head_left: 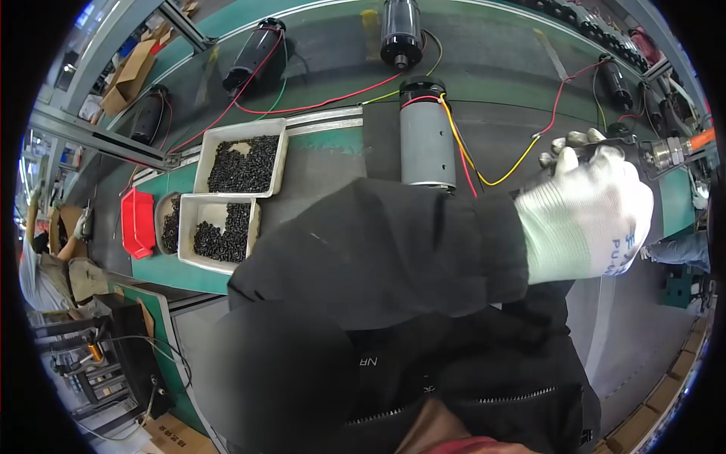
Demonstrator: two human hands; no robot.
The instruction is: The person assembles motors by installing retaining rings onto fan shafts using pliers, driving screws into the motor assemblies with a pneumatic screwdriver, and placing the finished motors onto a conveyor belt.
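My left hand (597,208), in a white knitted glove, reaches across to the right and is closed around a dark tool (626,145). A metal fitting and an orange hose run from the tool's right end. Grey-coated fingertips show on its far side. Left of the glove, a grey cylindrical motor (427,144) with a black cap lies on the work surface. Red, yellow and black wires (484,181) trail from the motor toward the tool. My right hand cannot be made out.
Two white trays (280,159) (183,231) of small black parts, a round dish (160,238) and a red bin (138,223) stand at left. Dark motors (255,57) (401,34) (616,83) with wires lie beyond. Another person (57,268) is at far left.
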